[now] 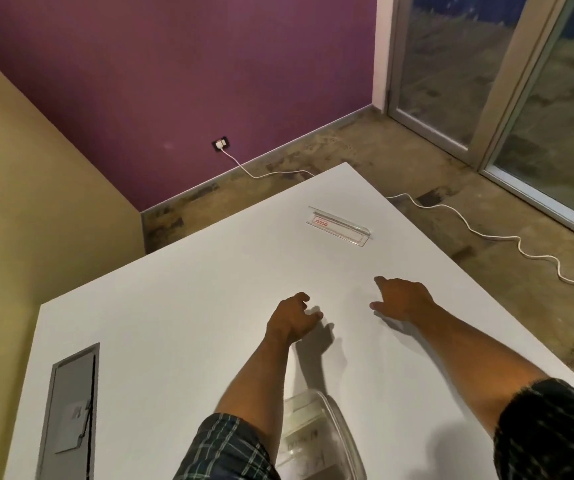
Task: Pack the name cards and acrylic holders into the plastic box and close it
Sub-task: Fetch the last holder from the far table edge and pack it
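Observation:
A clear acrylic holder with a small red-and-white label lies flat near the far end of the white table. Both my hands are stretched out over the table short of it. My left hand hovers with fingers loosely curled and apart, holding nothing. My right hand is to its right, fingers spread, index pointing forward, also empty. The clear plastic box stands open near the bottom edge between my forearms, with white name cards visible inside; my left arm hides part of it.
A grey cable hatch is set into the table at the near left. A white cord runs from a wall socket across the floor, past the table's far right edge. Glass doors stand at the right.

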Demonstrator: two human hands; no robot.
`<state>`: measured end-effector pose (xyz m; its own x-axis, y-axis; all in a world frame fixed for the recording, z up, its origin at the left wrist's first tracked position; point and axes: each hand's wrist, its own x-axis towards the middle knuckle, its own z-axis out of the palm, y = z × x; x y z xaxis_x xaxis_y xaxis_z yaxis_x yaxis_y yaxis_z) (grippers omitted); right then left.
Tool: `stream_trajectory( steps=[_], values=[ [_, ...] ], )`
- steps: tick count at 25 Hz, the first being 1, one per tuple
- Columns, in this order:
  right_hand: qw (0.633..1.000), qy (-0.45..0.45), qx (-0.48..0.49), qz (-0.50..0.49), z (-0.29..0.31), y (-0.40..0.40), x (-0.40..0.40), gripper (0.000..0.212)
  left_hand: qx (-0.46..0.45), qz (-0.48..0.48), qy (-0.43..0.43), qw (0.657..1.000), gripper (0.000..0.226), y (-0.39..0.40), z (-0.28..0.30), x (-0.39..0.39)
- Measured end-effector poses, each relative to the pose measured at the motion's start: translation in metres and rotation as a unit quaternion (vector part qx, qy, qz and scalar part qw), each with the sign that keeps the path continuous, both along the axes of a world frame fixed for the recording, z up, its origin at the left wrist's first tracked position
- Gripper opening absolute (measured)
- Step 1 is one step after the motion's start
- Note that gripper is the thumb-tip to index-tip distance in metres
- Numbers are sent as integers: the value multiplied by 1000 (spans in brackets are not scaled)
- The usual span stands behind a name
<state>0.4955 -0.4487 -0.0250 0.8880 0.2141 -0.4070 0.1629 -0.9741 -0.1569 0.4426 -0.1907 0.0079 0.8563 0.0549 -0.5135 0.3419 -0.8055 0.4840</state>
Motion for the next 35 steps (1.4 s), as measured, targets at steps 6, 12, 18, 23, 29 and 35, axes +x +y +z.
stream_trajectory(
  steps=[6, 12, 18, 23, 29, 35],
  values=[
    [986, -84, 71, -124, 9, -20, 95, 28, 65, -126, -26, 990, 71, -41, -11, 87],
    [969, -106, 129, -180, -9, -22, 156, 30, -34, -25, -47, 998, 74, -72, -30, 151],
    [976, -99, 119, -151, -41, 5, 185, 40, -232, 129, -15, 964, 78, -100, -49, 196],
    [979, -173, 44, -97, -61, 12, 191, 32, -254, 141, 44, 956, 79, -107, -69, 218],
    [976, -209, 4, -62, -67, 14, 197, 9, -235, 117, 11, 965, 38, -99, -87, 228],
    [891, -425, 35, 157, -63, 25, 167, 19, -319, 298, -30, 899, 30, -91, -85, 222]
  ],
)
